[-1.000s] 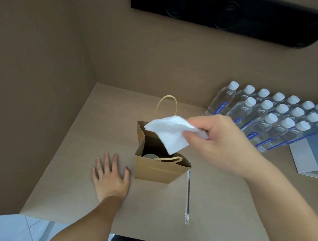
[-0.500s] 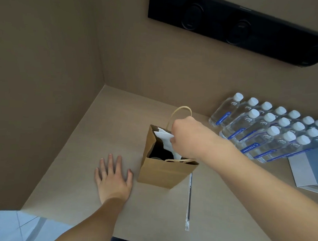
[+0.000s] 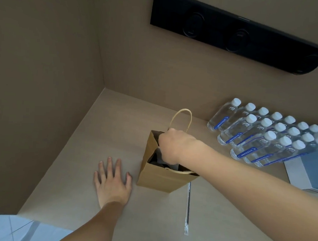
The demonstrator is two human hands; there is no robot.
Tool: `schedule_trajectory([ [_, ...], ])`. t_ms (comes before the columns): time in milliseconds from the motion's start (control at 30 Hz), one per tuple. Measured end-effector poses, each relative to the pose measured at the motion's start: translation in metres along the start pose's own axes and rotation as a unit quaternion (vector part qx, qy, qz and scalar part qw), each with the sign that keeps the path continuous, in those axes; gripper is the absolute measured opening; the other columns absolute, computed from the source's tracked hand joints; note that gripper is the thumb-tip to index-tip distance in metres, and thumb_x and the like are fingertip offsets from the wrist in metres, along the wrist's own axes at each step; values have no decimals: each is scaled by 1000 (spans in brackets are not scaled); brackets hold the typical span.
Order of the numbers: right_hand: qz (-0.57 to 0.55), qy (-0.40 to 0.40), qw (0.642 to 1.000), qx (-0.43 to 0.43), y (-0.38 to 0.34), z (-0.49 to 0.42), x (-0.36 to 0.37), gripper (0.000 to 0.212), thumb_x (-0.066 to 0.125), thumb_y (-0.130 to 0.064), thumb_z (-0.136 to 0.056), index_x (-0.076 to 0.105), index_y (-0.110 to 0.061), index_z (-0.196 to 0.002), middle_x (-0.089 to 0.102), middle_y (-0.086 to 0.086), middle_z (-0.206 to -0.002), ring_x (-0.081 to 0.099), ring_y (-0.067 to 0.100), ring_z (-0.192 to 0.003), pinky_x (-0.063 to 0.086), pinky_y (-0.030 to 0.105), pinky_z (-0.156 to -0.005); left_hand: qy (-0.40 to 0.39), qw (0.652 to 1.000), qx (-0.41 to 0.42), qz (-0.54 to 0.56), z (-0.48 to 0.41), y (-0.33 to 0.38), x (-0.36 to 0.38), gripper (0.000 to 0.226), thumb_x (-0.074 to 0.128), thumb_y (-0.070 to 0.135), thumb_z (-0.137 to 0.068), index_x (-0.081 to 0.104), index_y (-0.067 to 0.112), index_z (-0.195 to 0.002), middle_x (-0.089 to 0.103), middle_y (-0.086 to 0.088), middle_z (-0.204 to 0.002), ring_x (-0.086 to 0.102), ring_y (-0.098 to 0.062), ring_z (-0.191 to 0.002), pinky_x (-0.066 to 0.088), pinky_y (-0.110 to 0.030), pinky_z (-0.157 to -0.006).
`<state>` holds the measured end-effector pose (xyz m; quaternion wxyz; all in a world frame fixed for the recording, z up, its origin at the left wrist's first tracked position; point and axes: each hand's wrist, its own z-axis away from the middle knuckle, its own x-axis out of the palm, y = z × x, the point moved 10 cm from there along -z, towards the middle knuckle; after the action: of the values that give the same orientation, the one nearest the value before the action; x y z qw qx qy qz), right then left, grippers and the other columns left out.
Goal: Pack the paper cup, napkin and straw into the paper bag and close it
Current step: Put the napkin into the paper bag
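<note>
Inside the paper bag (image 3: 157, 177), right hand (image 3: 173, 147) covers the napkin (image 3: 160, 158).

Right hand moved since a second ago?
Yes. The right hand has dropped from above the brown paper bag into its open mouth; the white napkin it carried is now mostly hidden inside.

We've got a plain kraft-brown paper bag (image 3: 159, 177) with tan twisted-paper handles (image 3: 181, 117), and it's dark inside apart from a bit of white napkin (image 3: 159, 157) showing. The tabletop (image 3: 102, 135) is a pale beige and the partition walls (image 3: 46, 77) around it are a duller taupe. The straw (image 3: 187, 210) is in a clear-and-white wrapper. The water bottles (image 3: 260, 138) are clear with white caps and blue label stripes. The bar (image 3: 236, 32) up top is solid black, and the box (image 3: 310, 168) on the right is white and blue-grey.
</note>
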<state>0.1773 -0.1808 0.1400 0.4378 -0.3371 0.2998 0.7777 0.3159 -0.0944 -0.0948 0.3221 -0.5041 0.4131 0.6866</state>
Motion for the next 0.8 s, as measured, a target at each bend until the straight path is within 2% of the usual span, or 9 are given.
schedule_trajectory([
  [100,10,-47,999,1,-1,-13,14,11,48,-8,-94,56,-8,-87,46,7,-77,44,19,-58,49,32,-64,-1,1000,0,1,0,0,-1,69,19,60,-93,16,30,-155,11,-4,-166,-1,-31,-153,7,-50,-123],
  [167,29,-91,995,-3,-1,-18,26,19,43,-9,-97,62,-10,-96,52,5,-79,50,21,-66,45,30,-64,1,1000,0,7,1,0,-2,69,20,58,-92,20,29,-154,13,-4,-166,2,-31,-152,8,-50,-122],
  [300,54,-158,986,-11,-2,-35,50,33,41,-11,-98,63,-8,-123,63,7,-126,58,27,-116,41,31,-85,2,1000,-2,19,1,1,-3,68,23,56,-91,25,29,-153,17,-4,-165,4,-30,-152,7,-49,-122],
  [367,39,-168,985,-1,-4,-38,58,32,45,-16,-99,63,-13,-126,60,2,-134,54,21,-127,40,28,-94,6,1000,-3,25,1,1,-4,68,27,55,-90,29,28,-152,20,-4,-164,6,-31,-152,8,-50,-121],
  [467,-64,-113,992,-8,-5,-33,58,24,45,-12,-100,67,-6,-106,66,12,-111,55,27,-126,41,33,-101,3,1000,-3,22,1,0,-2,68,27,55,-90,30,27,-152,22,-4,-164,7,-31,-152,9,-50,-122],
  [533,-157,-62,986,-9,-3,-21,52,30,41,-9,-100,63,0,-118,62,20,-120,56,34,-122,45,37,-97,5,1000,-2,23,1,0,-2,68,28,55,-90,31,27,-152,23,-4,-164,8,-31,-152,10,-50,-121],
  [633,-225,-57,973,10,4,-11,51,34,37,-7,-102,56,3,-129,57,23,-133,54,35,-124,43,39,-100,10,1000,-1,25,1,0,-3,68,30,55,-89,35,26,-150,26,-5,-162,11,-31,-151,11,-51,-121],
  [700,-227,-83,970,15,6,-5,53,36,34,-6,-104,53,4,-133,53,22,-139,49,33,-130,39,37,-107,12,1000,-2,26,1,0,-3,68,31,54,-88,37,25,-149,28,-5,-162,13,-32,-151,12,-51,-120],
  [800,-241,-56,969,2,12,3,50,37,35,-8,-103,53,7,-131,54,25,-136,50,37,-129,41,42,-107,15,999,-3,29,0,0,-4,68,32,54,-87,39,25,-148,30,-6,-161,15,-32,-150,14,-52,-120],
])
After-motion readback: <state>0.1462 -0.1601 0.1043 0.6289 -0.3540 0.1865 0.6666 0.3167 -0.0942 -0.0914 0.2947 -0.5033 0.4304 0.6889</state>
